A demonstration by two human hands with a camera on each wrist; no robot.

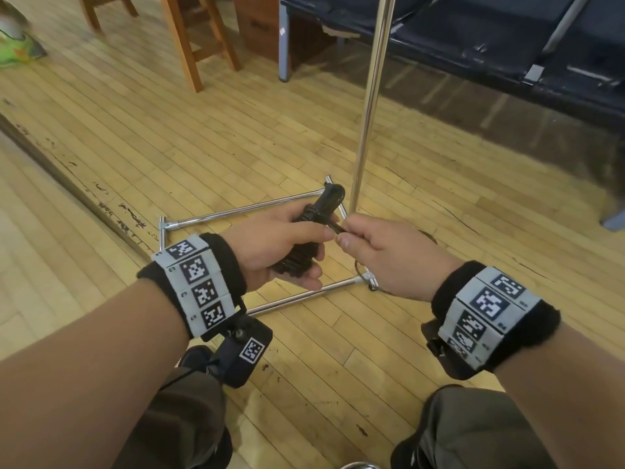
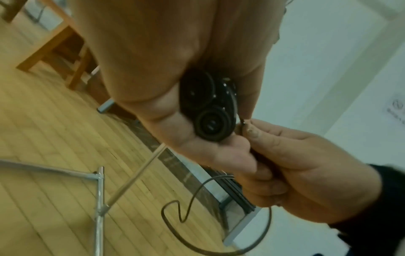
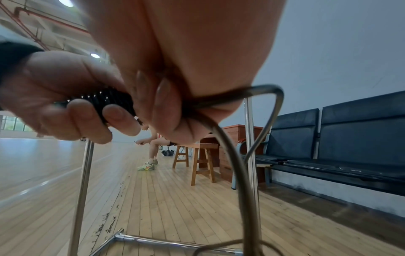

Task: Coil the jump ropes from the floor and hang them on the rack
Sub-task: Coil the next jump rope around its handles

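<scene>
Partway: my left hand grips both handles, my right hand pinches the cord, slack unwound, rack unused.

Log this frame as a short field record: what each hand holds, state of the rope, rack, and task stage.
left hand: grips the two black jump rope handles bundled together
right hand: pinches the rope cord beside the handles
rope state: loose loops of cord hang below the hands, reaching the floor
rack: chrome pole on a rectangular floor frame, in front of the hands
task stage: coiling under way, rope not yet hung
</scene>
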